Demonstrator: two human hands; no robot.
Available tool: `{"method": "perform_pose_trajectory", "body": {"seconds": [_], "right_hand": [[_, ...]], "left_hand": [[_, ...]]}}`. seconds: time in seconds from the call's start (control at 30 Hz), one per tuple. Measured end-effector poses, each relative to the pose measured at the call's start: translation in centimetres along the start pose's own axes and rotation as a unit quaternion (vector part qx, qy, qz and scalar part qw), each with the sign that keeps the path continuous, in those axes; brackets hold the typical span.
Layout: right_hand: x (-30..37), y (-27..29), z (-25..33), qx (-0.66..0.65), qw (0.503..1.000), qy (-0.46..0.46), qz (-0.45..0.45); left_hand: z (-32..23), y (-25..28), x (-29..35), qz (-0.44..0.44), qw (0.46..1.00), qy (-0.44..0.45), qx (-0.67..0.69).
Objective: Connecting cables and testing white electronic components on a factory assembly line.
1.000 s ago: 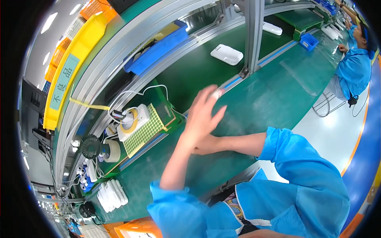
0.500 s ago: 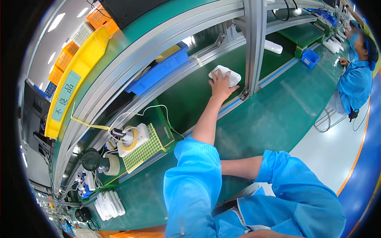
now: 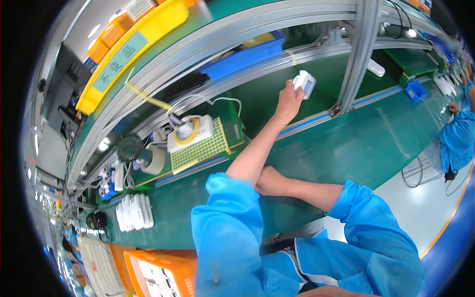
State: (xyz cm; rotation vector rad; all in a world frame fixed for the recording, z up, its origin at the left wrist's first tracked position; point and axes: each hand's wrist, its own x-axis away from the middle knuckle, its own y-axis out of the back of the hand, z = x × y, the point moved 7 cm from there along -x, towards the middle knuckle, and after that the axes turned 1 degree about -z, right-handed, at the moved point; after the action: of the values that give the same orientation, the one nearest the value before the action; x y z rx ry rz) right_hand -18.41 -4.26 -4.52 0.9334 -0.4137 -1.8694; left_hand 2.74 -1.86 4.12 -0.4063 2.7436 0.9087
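A white device (image 3: 308, 85) with rounded corners and a greyish panel on one side is tilted up in my left hand (image 3: 288, 101). My fingers and thumb pinch its near left edge, over the dark green surface behind the bench's front strip. Close to my body, my right hand (image 3: 271, 181) rests low over the green bench (image 3: 321, 153), curled like a fist. My left forearm and sleeve cover part of its fingers, so what they hold, if anything, is hidden.
An aluminium post (image 3: 360, 59) rises right of the device. A blue bin (image 3: 247, 55) sits above, a power strip (image 3: 195, 133) and a small fan (image 3: 131, 148) to the left. White devices (image 3: 134, 213) stand in a row, near an orange crate (image 3: 185, 270). A co-worker (image 3: 457, 143) sits at right.
My left hand, earlier spread over the white device lying flat, now grips it by the edge and has tipped it up. My right hand has come into sight beside the left forearm. The view has shifted.
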Motion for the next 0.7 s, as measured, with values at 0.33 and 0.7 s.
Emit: {"method": "perform_pose_trajectory", "body": {"seconds": [0.33, 0.7], "right_hand": [[-0.4, 0.8, -1.3, -0.069, 0.991, -0.111, -0.032], [-0.9, 1.3, -1.1, -0.218, 0.962, -0.147, -0.069]], "left_hand": [[-4.0, 14.8, 29.6, -0.140, 0.983, 0.092, 0.074], [0.1, 12.2, 39.5, -0.136, 0.950, 0.065, -0.272]]}}
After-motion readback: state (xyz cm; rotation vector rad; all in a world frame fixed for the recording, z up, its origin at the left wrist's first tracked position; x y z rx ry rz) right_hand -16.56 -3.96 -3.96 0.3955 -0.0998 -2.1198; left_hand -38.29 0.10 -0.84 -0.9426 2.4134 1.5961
